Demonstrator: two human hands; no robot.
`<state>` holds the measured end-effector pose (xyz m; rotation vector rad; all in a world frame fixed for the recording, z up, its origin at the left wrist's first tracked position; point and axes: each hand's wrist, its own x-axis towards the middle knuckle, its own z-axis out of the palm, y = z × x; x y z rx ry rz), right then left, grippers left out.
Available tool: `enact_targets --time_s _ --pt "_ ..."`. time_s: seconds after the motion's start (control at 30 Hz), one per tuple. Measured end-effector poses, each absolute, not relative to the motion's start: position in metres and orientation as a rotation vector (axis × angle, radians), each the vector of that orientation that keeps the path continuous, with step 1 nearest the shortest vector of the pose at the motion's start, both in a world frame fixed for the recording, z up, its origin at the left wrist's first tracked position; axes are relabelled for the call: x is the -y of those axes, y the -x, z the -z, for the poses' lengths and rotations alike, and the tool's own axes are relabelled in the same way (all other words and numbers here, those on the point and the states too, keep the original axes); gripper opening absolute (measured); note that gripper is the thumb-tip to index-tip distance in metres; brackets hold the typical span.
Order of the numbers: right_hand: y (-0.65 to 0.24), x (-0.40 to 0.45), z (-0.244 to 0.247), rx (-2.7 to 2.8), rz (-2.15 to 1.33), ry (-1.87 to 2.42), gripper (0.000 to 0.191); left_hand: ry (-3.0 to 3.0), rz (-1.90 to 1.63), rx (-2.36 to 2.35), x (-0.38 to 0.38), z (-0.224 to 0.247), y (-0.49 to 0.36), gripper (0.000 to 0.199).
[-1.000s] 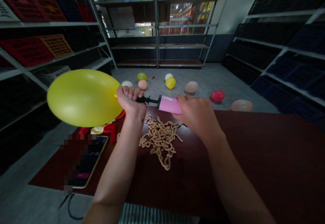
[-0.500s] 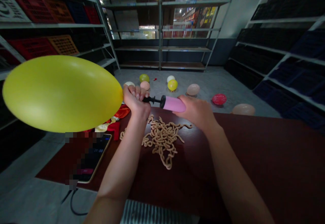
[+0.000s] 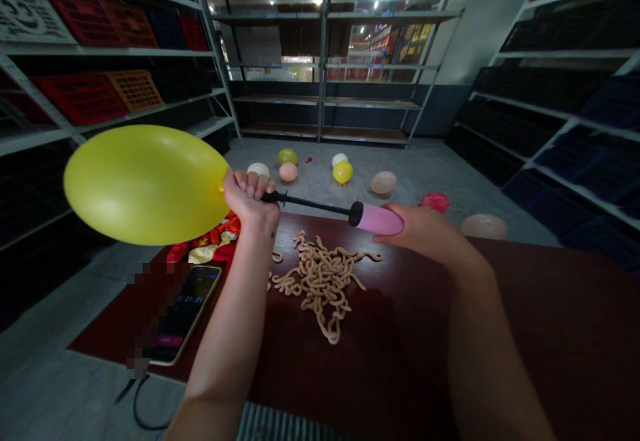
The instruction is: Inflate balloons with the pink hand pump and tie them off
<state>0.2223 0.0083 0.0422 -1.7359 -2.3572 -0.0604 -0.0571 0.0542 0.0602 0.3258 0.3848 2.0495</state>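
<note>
A large inflated yellow balloon (image 3: pixel 145 184) extends leftward from my left hand (image 3: pixel 251 202). That hand is closed around the balloon's neck and the black handle end of a balloon pump; the joint between them is hidden by my fingers. The pump's black rod (image 3: pixel 317 205) is drawn far out of its pink barrel (image 3: pixel 379 219). Wrapped around the barrel's right end is my right hand (image 3: pixel 430 233). Below the pump, a tangled heap of beige, uninflated long balloons (image 3: pixel 323 277) lies on the dark red-brown table (image 3: pixel 390 374).
Flat red and cream balloons (image 3: pixel 213 241) lie at the table's left, near a phone (image 3: pixel 187 314). Several inflated balloons, including a yellow one (image 3: pixel 343 172) and a red one (image 3: pixel 435 201), rest on the floor beyond. Shelving with crates (image 3: pixel 80 97) stands left; more racks stand behind and right.
My hands have moved apart, drawing the pump rod out of the barrel. My right hand went right and slightly down, my left hand slightly left. The yellow balloon appears smaller in view.
</note>
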Motion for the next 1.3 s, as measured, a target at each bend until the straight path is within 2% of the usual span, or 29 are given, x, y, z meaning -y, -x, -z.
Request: enact_targets --time_s 0.13,0.27,0.4,0.67,1.17,1.3 --pt "-0.214 -0.005 -0.046 2.325 0.357 1.742 0.027 -0.271 -2.066 -0.377 -0.056 -0.057 0.049 0.044" --pt "-0.203 0.001 -0.054 2.325 0.516 1.763 0.031 -0.266 -2.034 -0.343 -0.060 -0.052 0.040 0.043" --pt "-0.184 0.008 -0.057 2.326 0.655 1.719 0.025 -0.256 -2.008 -0.325 -0.055 -0.050 0.022 0.042" --pt "-0.160 0.015 -0.054 2.344 0.498 1.733 0.028 -0.207 -1.824 -0.375 -0.047 -0.045 -0.002 0.045" --pt "-0.201 0.003 -0.056 2.352 0.153 1.762 0.046 -0.308 -1.980 -0.302 -0.054 -0.059 0.045 0.048" --pt "-0.217 0.003 -0.058 2.335 0.124 1.797 0.043 -0.319 -2.011 -0.309 -0.052 -0.063 0.059 0.047"
